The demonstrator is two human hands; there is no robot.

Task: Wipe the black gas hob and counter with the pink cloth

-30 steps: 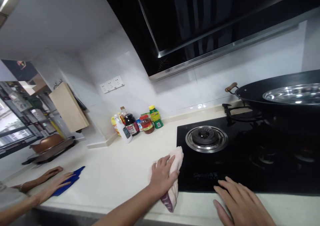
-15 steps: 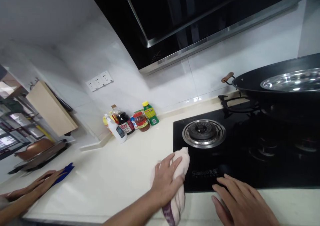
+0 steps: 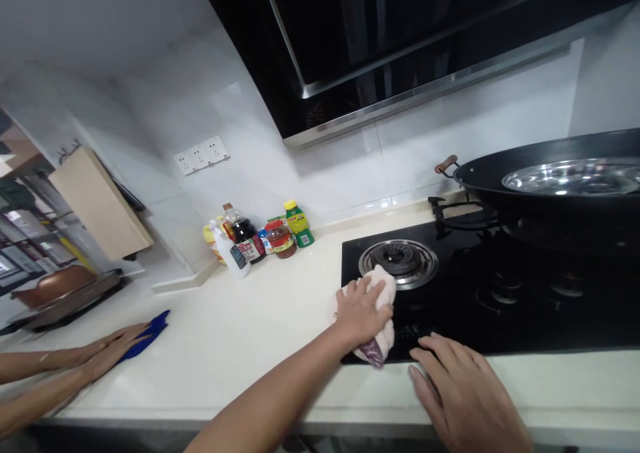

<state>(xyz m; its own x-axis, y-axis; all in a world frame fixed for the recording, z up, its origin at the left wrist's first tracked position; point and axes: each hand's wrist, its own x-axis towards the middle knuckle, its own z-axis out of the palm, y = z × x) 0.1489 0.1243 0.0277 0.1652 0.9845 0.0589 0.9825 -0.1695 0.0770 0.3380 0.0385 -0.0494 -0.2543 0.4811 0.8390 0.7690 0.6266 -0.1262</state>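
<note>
Left hand (image 3: 363, 313): palm down on a white cloth (image 3: 386, 291) with a purple patch at its near end. Fingers parted and slightly bent, laid over the cloth from above rather than closed around it; thumb set apart on the right side.

Cloth: bunched, at the near left corner of a black glass stove (image 3: 450, 316), its left side at the stove's left edge. Far end overlaps the metal ring of the left burner (image 3: 399, 259) in view; contact there cannot be told.

Right hand (image 3: 463, 393): back upward, at the stove's near edge, right of the cloth and apart from it. Fingers loosely curved, a little spread, thumb well away from them; holding nothing. Whether the fingertips touch the glass cannot be told.

Counter (image 3: 240, 353): pale, left of the stove and along its near side. At its left, another person's hands (image 3: 113, 353), the nearer one on a blue cloth (image 3: 153, 336).

Far side of counter, left to right: white bottle (image 3: 234, 256); dark bottle (image 3: 246, 236); jar (image 3: 281, 241), red lid; green bottle (image 3: 300, 226), yellow cap.

Far right, over the stove: black wok (image 3: 480, 176), wooden handle, shiny metal dish (image 3: 575, 176) inside.
</note>
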